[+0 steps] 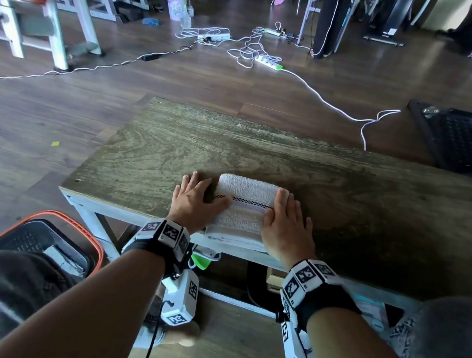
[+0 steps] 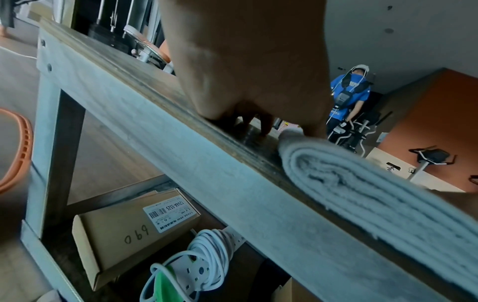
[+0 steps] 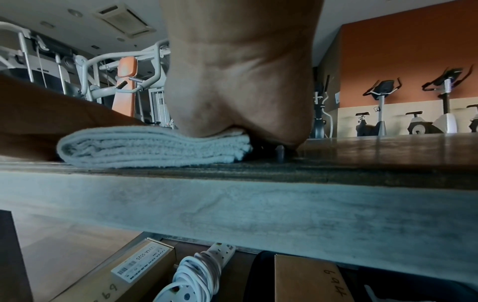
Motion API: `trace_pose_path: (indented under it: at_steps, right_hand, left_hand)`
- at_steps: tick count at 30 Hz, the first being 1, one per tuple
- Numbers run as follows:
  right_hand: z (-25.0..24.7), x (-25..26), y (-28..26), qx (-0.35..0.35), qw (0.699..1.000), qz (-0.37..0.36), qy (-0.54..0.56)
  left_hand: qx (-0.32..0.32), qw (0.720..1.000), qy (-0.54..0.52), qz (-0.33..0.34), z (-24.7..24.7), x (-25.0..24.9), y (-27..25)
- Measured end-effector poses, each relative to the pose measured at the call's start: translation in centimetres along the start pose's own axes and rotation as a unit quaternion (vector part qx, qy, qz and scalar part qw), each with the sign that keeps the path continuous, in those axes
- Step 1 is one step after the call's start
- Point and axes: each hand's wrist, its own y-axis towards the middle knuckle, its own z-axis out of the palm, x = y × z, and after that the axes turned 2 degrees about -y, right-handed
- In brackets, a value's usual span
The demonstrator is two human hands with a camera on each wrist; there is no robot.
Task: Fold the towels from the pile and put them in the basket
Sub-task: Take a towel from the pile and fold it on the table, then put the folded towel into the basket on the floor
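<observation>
A white towel (image 1: 241, 207) with a dark checked stripe lies folded in several layers at the near edge of the wooden table (image 1: 349, 189). My left hand (image 1: 194, 200) lies flat at its left end, fingers on the table and thumb on the towel. My right hand (image 1: 285, 221) presses flat on its right end with straight fingers. The left wrist view shows the stacked folds of the towel (image 2: 362, 183) beside my palm (image 2: 248, 71). In the right wrist view the heel of my hand (image 3: 240, 92) sits on the towel (image 3: 155, 147). An orange-rimmed black basket (image 1: 45, 239) stands on the floor at lower left.
A second black basket (image 1: 458, 138) sits on the floor beyond the table's right end. White cables and power strips (image 1: 264, 60) trail across the floor behind. Cardboard boxes (image 2: 124, 230) and a coiled extension lead (image 2: 204, 259) lie under the table. Gym machines and another person (image 2: 349, 98) stand behind.
</observation>
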Motion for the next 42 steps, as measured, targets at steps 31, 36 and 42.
trace_pose_path:
  at_steps: [31, 36, 42]
  right_hand:
    - [-8.3, 10.7, -9.8, 0.013, 0.924, -0.006, 0.381]
    - [-8.6, 16.3, -10.4, -0.017, 0.918, -0.087, 0.387]
    - [-6.9, 22.9, -11.2, -0.018, 0.907, -0.176, 0.382]
  left_hand:
    - [0.017, 0.89, -0.455, 0.033, -16.4, -4.0, -13.4]
    - [-0.079, 0.901, -0.426, 0.01, -20.6, -0.3, -15.2]
    - [-0.183, 0.892, -0.406, -0.081, -24.1, 4.2, -16.9]
